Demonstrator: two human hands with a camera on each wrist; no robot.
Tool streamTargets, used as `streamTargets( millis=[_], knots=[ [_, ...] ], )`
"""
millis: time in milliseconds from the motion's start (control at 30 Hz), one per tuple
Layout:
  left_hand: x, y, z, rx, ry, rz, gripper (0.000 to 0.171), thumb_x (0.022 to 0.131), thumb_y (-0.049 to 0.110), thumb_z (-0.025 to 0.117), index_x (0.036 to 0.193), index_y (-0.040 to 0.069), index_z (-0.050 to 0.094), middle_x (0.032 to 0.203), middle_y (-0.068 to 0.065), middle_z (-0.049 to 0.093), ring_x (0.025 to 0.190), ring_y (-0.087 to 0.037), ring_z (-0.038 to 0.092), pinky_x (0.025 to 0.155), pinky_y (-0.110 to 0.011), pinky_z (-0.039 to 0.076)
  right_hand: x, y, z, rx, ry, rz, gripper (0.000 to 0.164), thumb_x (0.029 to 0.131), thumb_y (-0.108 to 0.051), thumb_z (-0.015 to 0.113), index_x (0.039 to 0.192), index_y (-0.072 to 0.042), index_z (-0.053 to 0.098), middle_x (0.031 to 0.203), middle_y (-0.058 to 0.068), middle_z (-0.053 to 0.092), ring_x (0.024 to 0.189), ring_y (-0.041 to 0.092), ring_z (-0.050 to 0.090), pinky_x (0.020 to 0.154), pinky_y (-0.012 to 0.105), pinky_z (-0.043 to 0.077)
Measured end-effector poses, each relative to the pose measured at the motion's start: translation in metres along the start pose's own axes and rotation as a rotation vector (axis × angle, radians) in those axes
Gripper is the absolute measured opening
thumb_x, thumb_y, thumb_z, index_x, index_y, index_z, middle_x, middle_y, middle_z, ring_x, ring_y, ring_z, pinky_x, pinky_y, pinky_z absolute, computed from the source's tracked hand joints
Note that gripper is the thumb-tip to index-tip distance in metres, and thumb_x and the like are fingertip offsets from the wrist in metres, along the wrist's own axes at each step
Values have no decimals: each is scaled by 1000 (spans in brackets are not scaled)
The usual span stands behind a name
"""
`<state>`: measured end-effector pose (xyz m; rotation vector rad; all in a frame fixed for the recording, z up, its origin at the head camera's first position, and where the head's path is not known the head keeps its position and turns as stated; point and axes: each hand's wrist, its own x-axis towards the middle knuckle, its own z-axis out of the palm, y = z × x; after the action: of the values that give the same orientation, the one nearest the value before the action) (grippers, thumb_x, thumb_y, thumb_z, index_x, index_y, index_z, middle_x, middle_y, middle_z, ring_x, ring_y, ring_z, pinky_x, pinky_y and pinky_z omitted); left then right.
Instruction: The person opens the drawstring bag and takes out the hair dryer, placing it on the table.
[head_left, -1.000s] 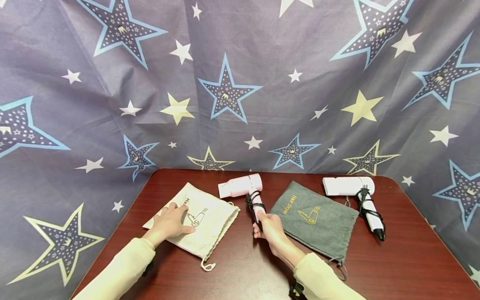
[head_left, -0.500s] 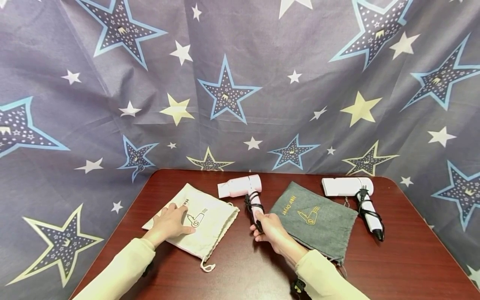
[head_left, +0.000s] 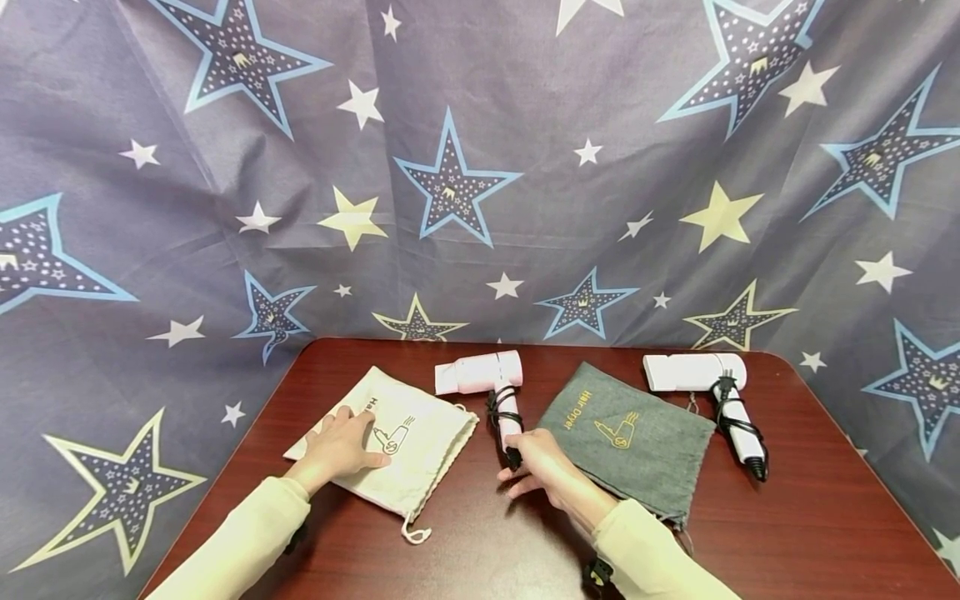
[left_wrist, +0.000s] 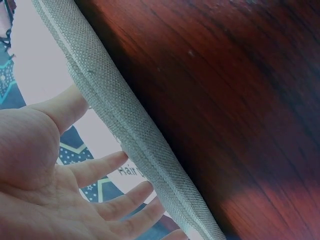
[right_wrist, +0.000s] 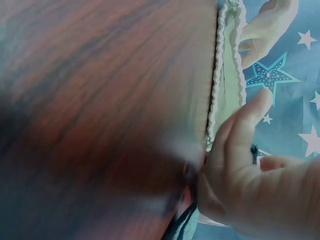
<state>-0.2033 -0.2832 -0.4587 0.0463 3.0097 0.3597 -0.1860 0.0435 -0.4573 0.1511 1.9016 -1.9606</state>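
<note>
My left hand [head_left: 339, 446] rests with spread fingers on a cream drawstring bag [head_left: 427, 454] printed with a hair dryer drawing. In the left wrist view, the fingertips [left_wrist: 119, 158] lie against the bag's face, beyond its seamed edge [left_wrist: 115, 100]. A pale pink hair dryer [head_left: 480, 372], black cord wound round its handle, lies at the table's middle back, nozzle to the left. At the handle's lower end is my right hand [head_left: 542, 468], thumb and index beside the cord's base and the other fingers loosely extended. Those fingers [right_wrist: 245, 125] look straightened in the right wrist view.
A grey drawstring bag [head_left: 637, 442] lettered "Hair Dryer" lies flat just right of my right hand. Beyond it is a white hair dryer [head_left: 686, 372] with a wound black cord. The dark red table [head_left: 465, 550] ends at a star-patterned cloth backdrop [head_left: 480, 267].
My right hand has loosened from the pink hair dryer's handle, its fingers spreading and sliding slightly down toward me. The left hand stays on the cream bag; both dryers lie as before.
</note>
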Motion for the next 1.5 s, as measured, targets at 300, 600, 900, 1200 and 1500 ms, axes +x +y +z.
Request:
streamTargets(
  millis=[300,600,900,1200,1500],
  knots=[
    [-3,2,-1,-13,6,13,87,76,45,93,142,0,59,125,-30,53,116,-53,51,93,-77,38,2,5,-3,-13,-74,-41,31,106,-9,58,122,14,44,102,30,66,71,23,73,53,30,59],
    [-3,2,1,-14,13,19,86,76,45,93,141,-1,60,125,-29,54,116,-52,50,92,-76,39,0,6,-3,-85,-61,-18,29,104,-9,64,117,10,47,94,27,68,72,28,73,51,31,58],
    [-1,-1,1,-11,9,16,86,77,46,92,141,0,59,129,-31,53,119,-53,50,94,-78,38,-1,6,-1,-190,2,-2,27,101,-13,68,113,6,53,84,18,64,58,19,58,44,24,51],
    [1,-2,1,-17,-2,6,87,77,47,92,143,0,58,130,-31,52,120,-54,49,95,-78,36,-1,4,0,-213,-7,4,24,101,-11,67,113,4,52,85,17,65,62,19,60,43,23,49],
    [-1,1,-2,-16,-1,16,87,77,45,93,143,0,58,131,-33,51,121,-55,49,95,-79,36,1,4,-3,-216,0,10,23,101,-9,68,112,4,52,85,16,64,62,18,60,44,24,50]
  ],
)
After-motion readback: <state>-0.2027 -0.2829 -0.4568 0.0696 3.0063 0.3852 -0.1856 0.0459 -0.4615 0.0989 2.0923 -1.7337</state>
